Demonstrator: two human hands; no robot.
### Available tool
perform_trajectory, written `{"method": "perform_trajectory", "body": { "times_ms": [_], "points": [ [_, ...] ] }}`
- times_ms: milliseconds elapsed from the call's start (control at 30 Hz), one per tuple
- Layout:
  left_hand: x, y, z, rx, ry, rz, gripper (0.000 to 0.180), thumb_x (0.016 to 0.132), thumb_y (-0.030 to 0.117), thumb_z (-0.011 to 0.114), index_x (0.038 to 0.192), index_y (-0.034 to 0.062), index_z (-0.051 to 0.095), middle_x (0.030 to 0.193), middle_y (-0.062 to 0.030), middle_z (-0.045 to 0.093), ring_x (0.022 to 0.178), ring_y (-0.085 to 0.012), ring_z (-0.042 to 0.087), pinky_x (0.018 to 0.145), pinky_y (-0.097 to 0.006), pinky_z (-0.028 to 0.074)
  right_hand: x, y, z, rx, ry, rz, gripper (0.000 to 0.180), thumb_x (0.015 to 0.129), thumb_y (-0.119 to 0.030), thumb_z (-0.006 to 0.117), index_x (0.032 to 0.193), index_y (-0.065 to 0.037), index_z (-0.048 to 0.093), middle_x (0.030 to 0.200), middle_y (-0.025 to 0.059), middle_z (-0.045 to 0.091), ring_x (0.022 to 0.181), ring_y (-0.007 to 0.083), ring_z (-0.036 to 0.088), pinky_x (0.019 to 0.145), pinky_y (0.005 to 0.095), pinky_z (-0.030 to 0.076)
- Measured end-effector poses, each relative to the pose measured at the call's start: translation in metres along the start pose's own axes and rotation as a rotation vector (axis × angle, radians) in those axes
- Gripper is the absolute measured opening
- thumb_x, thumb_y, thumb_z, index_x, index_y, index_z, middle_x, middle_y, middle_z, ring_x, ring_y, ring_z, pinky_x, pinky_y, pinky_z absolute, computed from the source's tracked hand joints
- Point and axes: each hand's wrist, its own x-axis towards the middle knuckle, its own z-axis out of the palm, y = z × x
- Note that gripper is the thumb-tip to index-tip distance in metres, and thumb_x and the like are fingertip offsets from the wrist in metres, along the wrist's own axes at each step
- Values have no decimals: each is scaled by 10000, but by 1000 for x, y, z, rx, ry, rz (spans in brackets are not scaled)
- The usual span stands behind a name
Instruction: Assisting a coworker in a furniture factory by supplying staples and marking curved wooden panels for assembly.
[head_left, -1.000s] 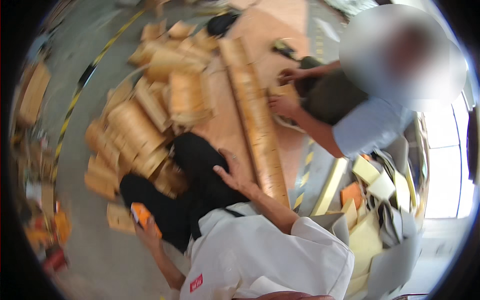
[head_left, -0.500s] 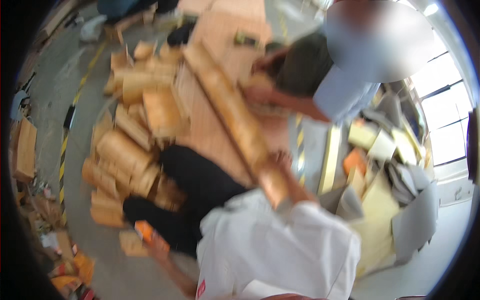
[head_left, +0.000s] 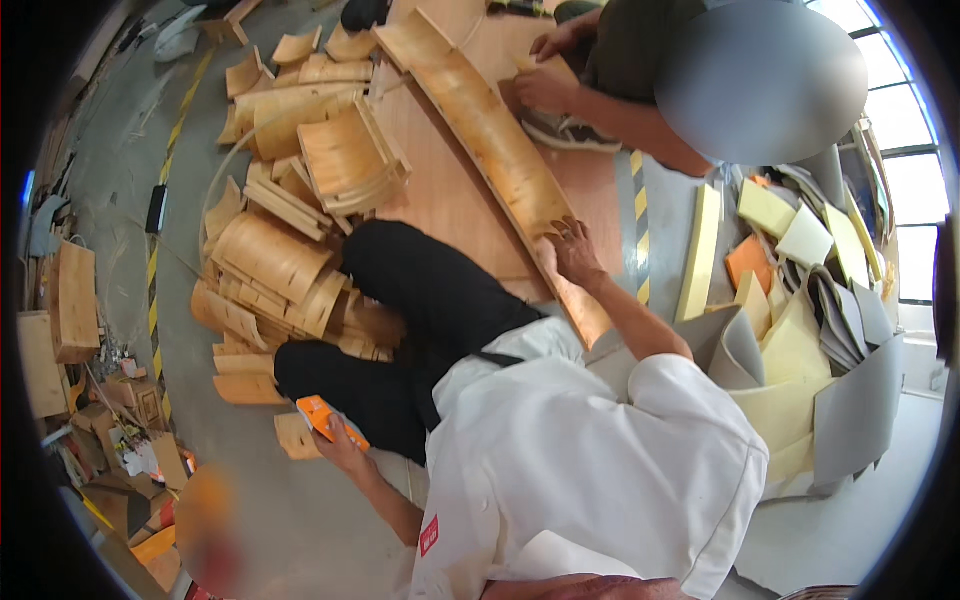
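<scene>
A long trough-shaped strip of curved plywood [head_left: 490, 125] lies slantwise before me, its hollow side up, its near end by my lap. My right hand [head_left: 577, 258] rests in the hollow near that end, fingers bent and apart; the underside of the palm is hidden. Beside my left knee, my left hand [head_left: 343, 440] is closed round a boxy orange object [head_left: 325, 415] whose exact kind I cannot make out. Under the strip is a flat reddish-brown board [head_left: 470, 235].
Curved plywood pieces [head_left: 270, 255] lie heaped left of my knees. Across the strip, a co-worker's hands [head_left: 550, 85] are near the board. Yellow and grey foam sheets [head_left: 790, 380] pile up at right. Cardboard scraps [head_left: 130, 400] line the left side, past striped floor tape [head_left: 155, 300].
The whole view has shifted, so the scene sits higher in the picture, and the blur has gone. My right hand has moved slightly left, from the strip's right edge into its hollow.
</scene>
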Motion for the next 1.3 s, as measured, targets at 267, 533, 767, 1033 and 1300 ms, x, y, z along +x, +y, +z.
{"method": "perform_trajectory", "body": {
  "times_ms": [267, 533, 767, 1033, 1300],
  "points": [
    [-5, 20, -12, -25, 1, -103, 437, 917, 208, 644, 1258, -24, 499, 998, -70, 576, 869, -154, 556, 814, -301, 465, 337, -142, -325, 737, 570, -289, 888, 758, -36, 582, 1512, -114, 120, 833, 299, 622, 793, 492, 607, 681, 554, 472],
    [0, 17, 2, -7, -53, -52, 462, 934, 192, 634, 1300, -39, 473, 1027, -71, 563, 907, -153, 557, 828, -291, 462, 476, -191, -474, 540, 866, -289, 791, 870, -319, 630, 1529, -235, 201, 1210, 241, 637, 1081, 374, 646, 886, 509, 500],
    [-8, 24, 3, -55, 30, -126, 454, 933, 188, 628, 1297, -32, 469, 1043, -77, 563, 908, -157, 549, 833, -295, 458, 267, -257, -219, 323, -590, -531, 566, 791, -379, 660, 1228, -29, 580, 986, 235, 677, 953, 373, 664, 835, 474, 510],
    [-2, 19, -1, 35, -26, -52, 402, 944, 231, 612, 1252, -6, 514, 1014, -52, 566, 912, -141, 553, 814, -288, 453, 147, -244, -59, 556, 47, -132, 832, 801, -450, 705, 1392, 41, 386, 1347, 279, 489, 1227, 442, 489, 1030, 479, 402],
    [-1, 16, -1, 36, 5, -110, 441, 938, 289, 619, 1251, -3, 516, 1025, -58, 570, 932, -153, 551, 835, -298, 446, 156, -245, -65, 488, -23, -143, 835, 838, -458, 670, 1408, 60, 348, 1358, 288, 466, 1222, 459, 476, 1027, 484, 403]
  ]
}}
